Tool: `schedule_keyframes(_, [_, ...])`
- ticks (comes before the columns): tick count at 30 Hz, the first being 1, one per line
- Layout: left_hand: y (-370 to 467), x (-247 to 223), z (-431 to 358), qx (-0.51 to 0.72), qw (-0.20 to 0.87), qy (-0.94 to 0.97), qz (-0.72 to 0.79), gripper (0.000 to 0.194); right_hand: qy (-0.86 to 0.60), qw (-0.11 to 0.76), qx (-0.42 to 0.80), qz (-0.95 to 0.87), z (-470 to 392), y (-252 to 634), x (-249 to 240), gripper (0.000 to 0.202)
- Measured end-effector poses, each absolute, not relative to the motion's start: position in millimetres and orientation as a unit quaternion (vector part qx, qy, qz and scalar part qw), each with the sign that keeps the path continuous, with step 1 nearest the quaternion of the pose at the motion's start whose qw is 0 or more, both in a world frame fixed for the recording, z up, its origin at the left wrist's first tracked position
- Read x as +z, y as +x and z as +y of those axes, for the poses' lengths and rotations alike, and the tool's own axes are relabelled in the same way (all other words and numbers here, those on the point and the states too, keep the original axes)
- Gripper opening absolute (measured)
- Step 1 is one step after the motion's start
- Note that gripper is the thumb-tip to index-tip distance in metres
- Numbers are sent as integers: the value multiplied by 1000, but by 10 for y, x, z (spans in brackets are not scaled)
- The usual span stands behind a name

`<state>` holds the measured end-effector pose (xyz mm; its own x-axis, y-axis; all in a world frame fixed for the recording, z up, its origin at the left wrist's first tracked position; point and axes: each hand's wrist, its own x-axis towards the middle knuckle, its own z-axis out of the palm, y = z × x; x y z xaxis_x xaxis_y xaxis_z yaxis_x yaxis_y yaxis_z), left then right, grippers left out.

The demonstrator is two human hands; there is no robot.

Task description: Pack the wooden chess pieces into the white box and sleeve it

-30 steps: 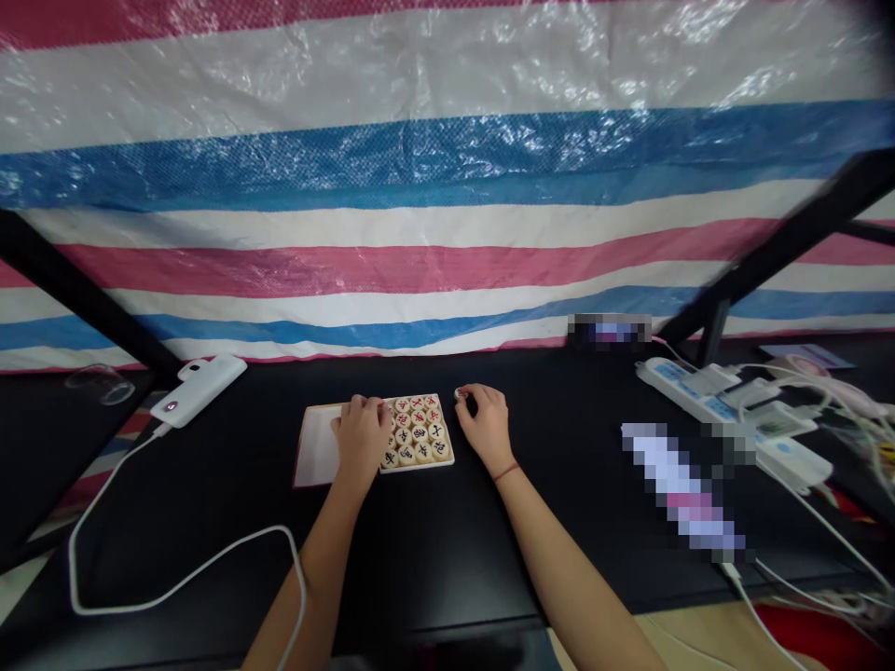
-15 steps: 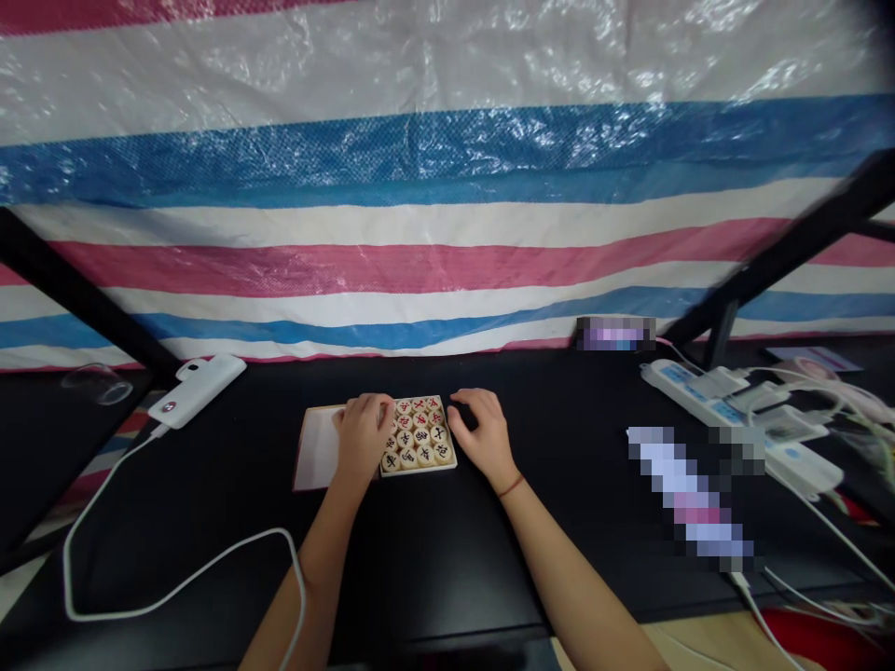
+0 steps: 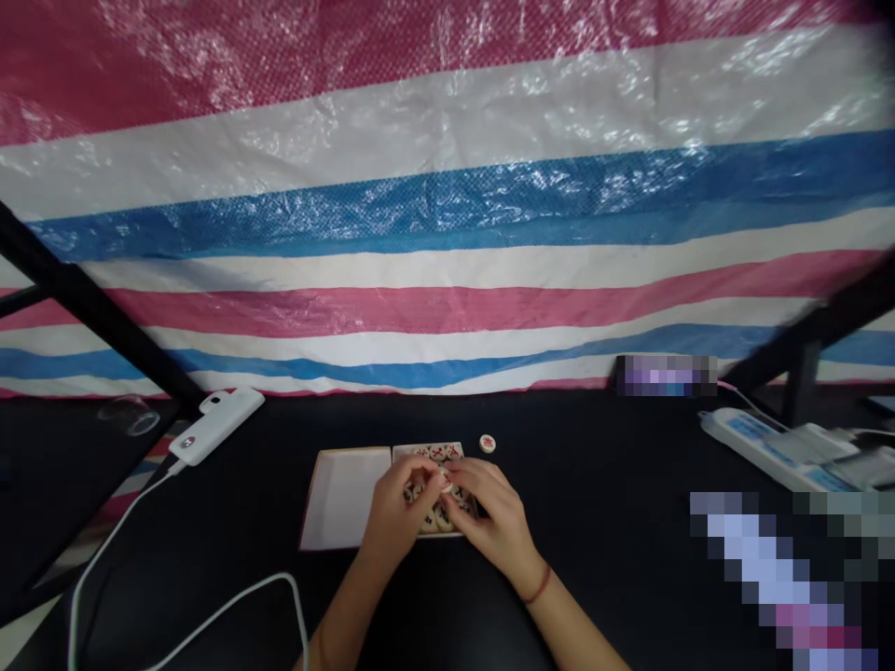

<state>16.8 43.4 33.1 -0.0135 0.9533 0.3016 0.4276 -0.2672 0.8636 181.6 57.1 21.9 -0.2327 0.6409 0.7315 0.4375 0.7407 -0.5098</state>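
Observation:
A shallow white box holds round, cream-coloured xiangqi pieces marked with red and black characters; my hands partly hide them. Its open cover, pale inside with a dark red edge, lies flat at the left. Over the box, my left hand and my right hand come together fingertip to fingertip. Between their closed fingers is one red-marked xiangqi piece. Another red-marked piece lies on the black table, just beyond the box's far right corner.
On the left lie a white power bank with a cable and a clear glass on its side. A white power strip with plugs and blurred-out devices sit on the right. Striped plastic sheeting hangs behind the table.
One piece now lies on the table outside the box. My right hand has moved left over the box, and both hands now meet at another piece. The view has tilted upward.

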Motion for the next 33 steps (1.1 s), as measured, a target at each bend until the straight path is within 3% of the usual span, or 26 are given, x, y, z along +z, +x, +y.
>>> schedule_keyframes(6, [71, 257, 496, 437, 108, 693, 562, 17, -485, 520, 20, -703, 854, 2116, 31, 17])
schedule_keyframes(11, [-22, 181, 571, 421, 15, 704, 572, 16, -554, 469, 1, -688, 1018, 2259, -145, 16])
schedule_keyframes(26, [-20, 194, 529, 328, 47, 684, 650, 24, -587, 403, 37, -701, 1040, 2268, -265, 24])
schedule_keyframes(33, [45, 436, 671, 211, -22, 667, 714, 28, -607, 387, 47, -693, 1073, 2265, -263, 27])
